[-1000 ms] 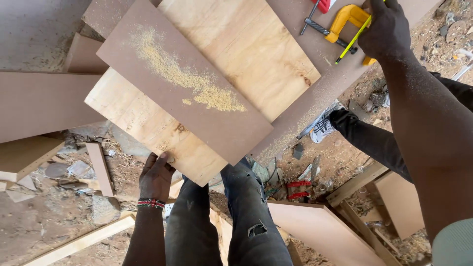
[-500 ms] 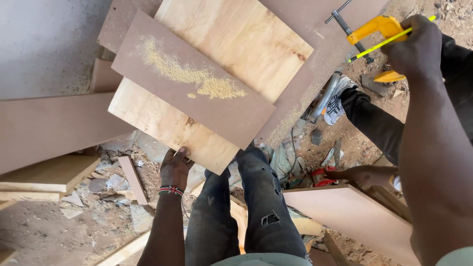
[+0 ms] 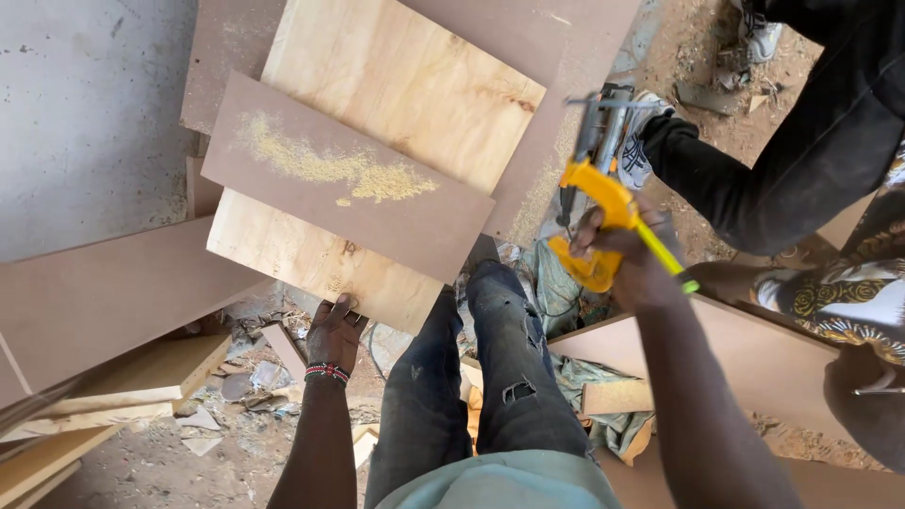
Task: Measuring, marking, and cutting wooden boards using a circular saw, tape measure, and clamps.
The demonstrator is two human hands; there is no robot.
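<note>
My left hand (image 3: 335, 332) grips the near edge of a light plywood board (image 3: 316, 264). A brown board (image 3: 349, 184) with a streak of yellow sawdust (image 3: 330, 165) lies across that plywood. A second plywood sheet (image 3: 405, 85) lies further back. My right hand (image 3: 632, 259) holds a yellow power tool (image 3: 599, 221) by its handle together with a yellow-green pencil (image 3: 665, 253), to the right of the boards. The tool's metal front end (image 3: 599, 123) points away from me. My legs in dark torn jeans (image 3: 500, 377) stand below the boards.
Another person in a black sleeve (image 3: 782, 160) and patterned cloth (image 3: 839, 292) is at the right, a shoe (image 3: 636, 141) near the tool. Brown panels (image 3: 104, 302) lie at left, another panel (image 3: 754, 349) at right. Wood offcuts (image 3: 151, 372) and rubble cover the dirt ground.
My right hand has brought the yellow tool down and left, from the upper right toward the boards' right edge. The left hand stays on the plywood edge.
</note>
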